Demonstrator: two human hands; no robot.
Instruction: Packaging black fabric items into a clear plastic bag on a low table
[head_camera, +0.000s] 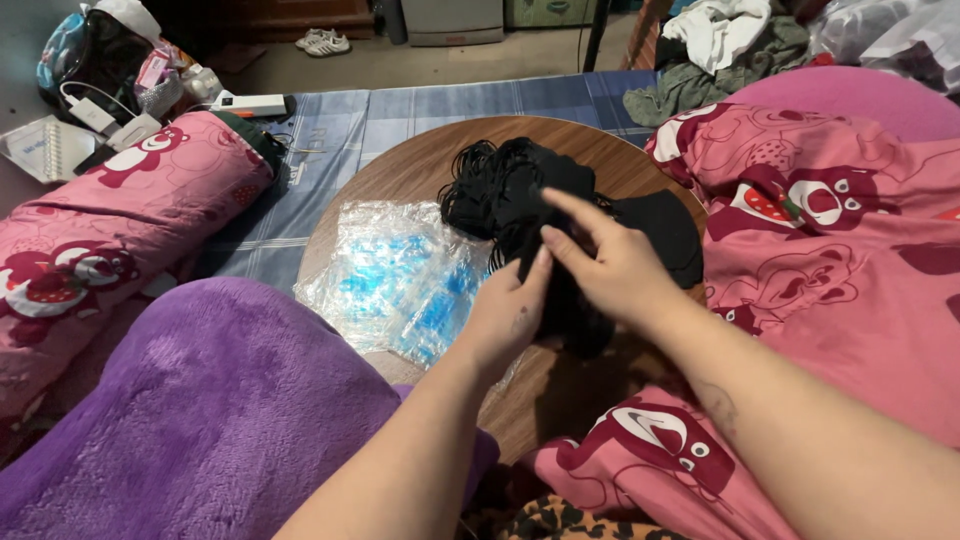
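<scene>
Centrally, both hands (560, 290) w/ black masks (510, 190)

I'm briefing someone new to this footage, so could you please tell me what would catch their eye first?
At the centre, the left hand and right hand both grip a pile of black face masks on a round wooden table. Just left of them lies a stack of clear plastic bags with blue print. Bright pink cartoon-bear bedding fills the right side, and a purple fleece blanket the lower left.

Single head cam, steep downward tilt, close over round table (400, 170) and forearms.
</scene>
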